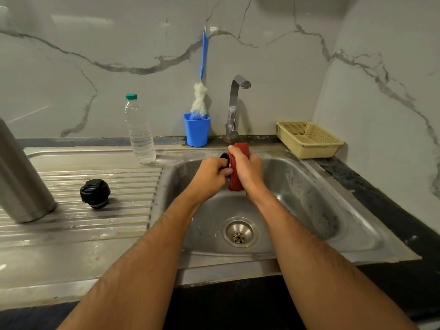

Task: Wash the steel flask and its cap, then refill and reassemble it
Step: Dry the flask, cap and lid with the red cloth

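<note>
The steel flask (20,177) stands uncapped at the far left on the ribbed drainboard (78,225). A black stopper (95,193) lies on the drainboard beside it. Over the sink basin (309,186), my left hand (209,175) grips a small black cap piece (225,156), mostly hidden by my fingers. My right hand (245,170) is closed on a red cloth (235,179) pressed against that cap piece. The two hands touch each other above the basin.
A clear plastic water bottle (139,132) with a green cap stands behind the drainboard. A blue cup (197,131) holds a blue-handled bottle brush (200,101). The tap (234,108) is off. A yellow basket (309,139) sits at the back right. The drain (239,232) lies below.
</note>
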